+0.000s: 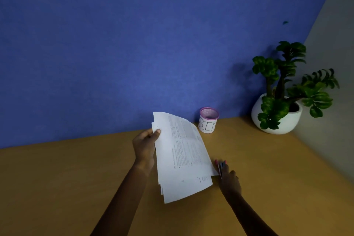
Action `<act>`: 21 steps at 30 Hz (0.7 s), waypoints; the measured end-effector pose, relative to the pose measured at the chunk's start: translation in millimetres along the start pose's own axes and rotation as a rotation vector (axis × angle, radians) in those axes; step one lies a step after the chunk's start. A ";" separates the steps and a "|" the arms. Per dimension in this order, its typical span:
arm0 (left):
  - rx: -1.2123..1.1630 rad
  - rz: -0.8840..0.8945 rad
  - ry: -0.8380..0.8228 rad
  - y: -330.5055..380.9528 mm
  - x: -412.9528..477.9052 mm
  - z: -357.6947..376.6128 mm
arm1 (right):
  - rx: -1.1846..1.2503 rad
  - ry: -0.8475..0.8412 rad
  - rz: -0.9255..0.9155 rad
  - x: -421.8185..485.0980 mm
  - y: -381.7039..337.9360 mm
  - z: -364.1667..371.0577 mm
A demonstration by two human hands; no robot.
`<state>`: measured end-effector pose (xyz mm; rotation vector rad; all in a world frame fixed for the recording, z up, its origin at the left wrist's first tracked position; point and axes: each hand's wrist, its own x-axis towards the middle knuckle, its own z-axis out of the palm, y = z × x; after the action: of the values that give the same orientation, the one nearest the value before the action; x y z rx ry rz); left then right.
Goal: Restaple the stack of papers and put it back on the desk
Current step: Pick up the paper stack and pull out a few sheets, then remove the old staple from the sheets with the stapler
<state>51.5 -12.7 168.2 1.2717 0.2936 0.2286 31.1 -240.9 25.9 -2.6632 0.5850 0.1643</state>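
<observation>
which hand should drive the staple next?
Right. The right hand already grips the small pink-and-silver stapler beside the lower corner of the white printed paper stack. The left hand is occupied, its grip pinching the stack's upper edge above the wooden desk.

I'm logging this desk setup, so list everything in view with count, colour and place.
stack of papers: one, white with print, held above the desk centre
stapler: one, pink and dark, at the papers' lower right corner
mesh cup: one, pink with a white label, by the wall
potted plant: one, green in a white pot, far right corner
desk: one, tan wood
wall: blue
left hand: grips the papers' left edge
right hand: on the stapler
</observation>
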 end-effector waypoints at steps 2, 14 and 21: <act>0.009 0.004 -0.014 1.8 -2.3 0.6 | 0.128 0.002 0.056 1.7 0.8 -1.9; 0.043 0.108 -0.013 14.5 -7.6 7.3 | 1.000 0.141 -0.134 -1.4 -15.1 -92.8; 0.072 0.161 -0.031 10.8 -7.7 14.7 | 1.945 -0.232 -0.131 -20.4 -52.0 -112.9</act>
<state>49.2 -25.4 183.1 1.3704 0.1734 0.3378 37.8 -236.7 151.6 -0.7564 0.1893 -0.1181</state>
